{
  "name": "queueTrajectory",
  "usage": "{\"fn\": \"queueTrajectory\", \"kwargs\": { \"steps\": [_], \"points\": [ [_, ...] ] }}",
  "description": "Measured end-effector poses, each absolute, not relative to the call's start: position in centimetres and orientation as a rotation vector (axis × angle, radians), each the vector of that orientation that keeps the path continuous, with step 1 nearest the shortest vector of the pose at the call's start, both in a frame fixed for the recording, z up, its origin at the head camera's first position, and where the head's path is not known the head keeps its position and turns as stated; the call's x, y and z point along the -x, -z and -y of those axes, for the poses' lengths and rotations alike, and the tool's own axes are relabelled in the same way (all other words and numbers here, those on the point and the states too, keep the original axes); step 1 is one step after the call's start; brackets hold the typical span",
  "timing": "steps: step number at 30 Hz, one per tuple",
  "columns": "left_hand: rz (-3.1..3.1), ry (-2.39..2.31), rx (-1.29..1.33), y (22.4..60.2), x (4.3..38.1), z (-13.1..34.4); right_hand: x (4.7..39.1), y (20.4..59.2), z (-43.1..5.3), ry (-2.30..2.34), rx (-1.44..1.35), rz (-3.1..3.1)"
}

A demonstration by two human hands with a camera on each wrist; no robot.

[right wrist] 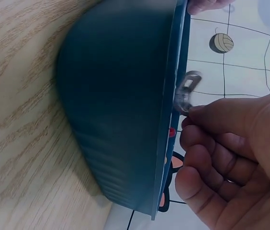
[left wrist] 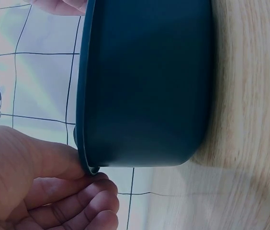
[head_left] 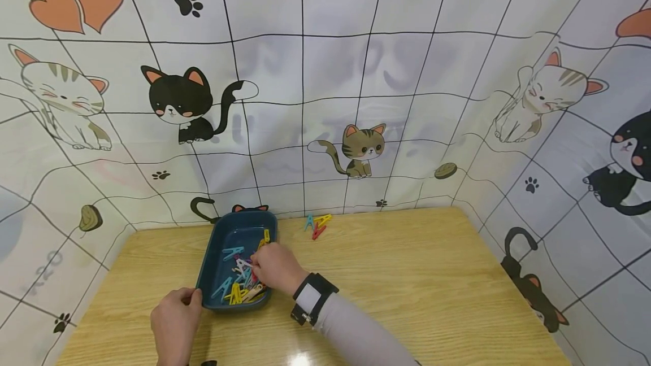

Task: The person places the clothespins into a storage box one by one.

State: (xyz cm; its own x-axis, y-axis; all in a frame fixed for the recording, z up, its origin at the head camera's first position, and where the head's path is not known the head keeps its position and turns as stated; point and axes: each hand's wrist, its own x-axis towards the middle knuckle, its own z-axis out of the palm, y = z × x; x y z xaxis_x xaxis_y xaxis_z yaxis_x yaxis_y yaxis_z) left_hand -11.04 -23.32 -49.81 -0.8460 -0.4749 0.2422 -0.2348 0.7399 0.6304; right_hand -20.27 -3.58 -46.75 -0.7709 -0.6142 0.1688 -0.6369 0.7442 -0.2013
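Note:
A dark blue plastic tray [head_left: 205, 267] stands on the table with several clothespins inside, among them light blue [head_left: 233, 252], yellow [head_left: 235, 293] and wooden [head_left: 253, 292] ones. My left hand [head_left: 176, 321] pinches the tray's near left corner between thumb and curled fingers, seen close in the left wrist view. Over the tray's right side, my right hand [head_left: 278, 267] pinches a whitish clothespin [right wrist: 187, 91] between thumb and forefinger. In the right wrist view this clothespin shows just above the rim. The right hand covers part of the pile.
Behind the tray's right side, a light blue clothespin [head_left: 309, 222], a yellow clothespin [head_left: 323, 219] and a red clothespin [head_left: 319, 232] lie together on the wooden table [head_left: 407, 287]. A cat-patterned cloth [head_left: 285, 129] hangs along the table's back and sides.

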Motion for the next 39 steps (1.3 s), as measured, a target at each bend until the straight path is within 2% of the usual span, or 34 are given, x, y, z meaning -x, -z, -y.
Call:
{"fn": "queueTrajectory", "kwargs": {
  "steps": [19,30,39],
  "points": [
    [2.546,0.847,-0.526,49.9,11.0,23.4,20.8,47.3,0.9,-0.590,-0.912,2.801],
    [2.545,0.855,-0.544,49.9,11.0,23.4,23.1,48.9,-2.7,-0.866,-0.841,2.735],
    [2.550,0.855,-0.561,49.9,11.1,23.4,25.2,50.0,-6.1,-0.844,-0.746,2.735]
  ]
}}
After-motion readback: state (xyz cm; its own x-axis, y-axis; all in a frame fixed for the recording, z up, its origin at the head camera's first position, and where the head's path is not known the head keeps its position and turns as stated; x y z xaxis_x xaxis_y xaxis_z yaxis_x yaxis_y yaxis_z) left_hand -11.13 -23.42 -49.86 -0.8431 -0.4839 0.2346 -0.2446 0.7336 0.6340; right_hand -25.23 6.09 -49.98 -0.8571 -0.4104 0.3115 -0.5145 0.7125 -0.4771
